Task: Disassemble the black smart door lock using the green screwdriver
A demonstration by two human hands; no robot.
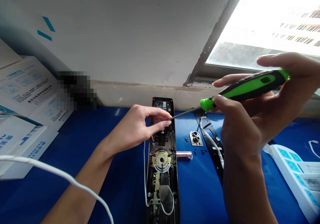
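A long black housing [175, 170] lies open on the blue table, its round metal part [162, 159], circuit board and white wire showing. Above its upper part, my left hand [140, 127] pinches the tip end of the screwdriver shaft [186, 113] between thumb and fingers; whether a screw is there too is hidden. On the right, my right hand [252, 117] holds the green and black screwdriver handle [245, 85], index finger raised. The shaft slants down to the left toward my left hand.
Right of the housing lie a small metal plate [196, 139], several dark screws [203, 151], a pink cylinder [184, 155] and a black strip [210, 134] with a cable. A white power strip [290, 170] stands far right. White boxes [27, 87] are stacked left; a white cable [62, 174] crosses lower left.
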